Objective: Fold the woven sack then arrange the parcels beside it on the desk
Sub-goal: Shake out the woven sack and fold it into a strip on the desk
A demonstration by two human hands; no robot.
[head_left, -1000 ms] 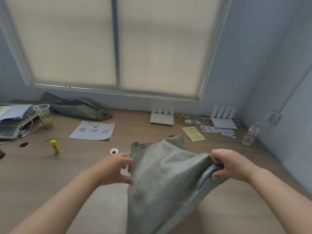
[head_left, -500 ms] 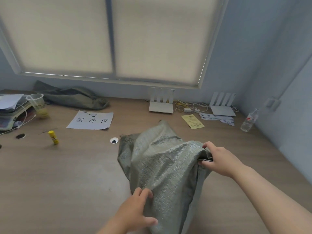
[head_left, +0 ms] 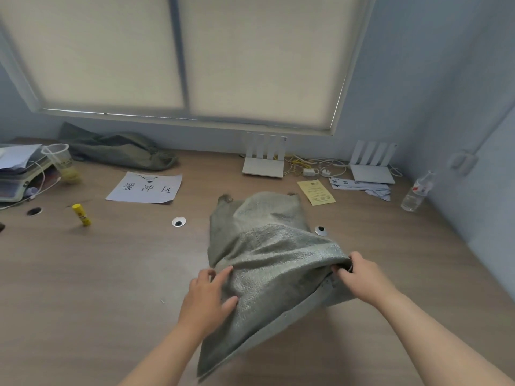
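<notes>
woven sack (head_left: 267, 263) lies rumpled on desk (head_left: 97, 274). left hand (head_left: 207, 295) flat on sack's left edge, grip loose; right hand (head_left: 359, 277) grip pinching sack's right fold.

The woven sack (head_left: 267, 260) lies partly folded near the front edge of the desk (head_left: 97, 274) — the left hand (head_left: 207, 295) rests on its left side, the right hand (head_left: 362, 280) grips its bunched right fold. A second sack (head_left: 117, 150) lies by the rear edge.
</notes>
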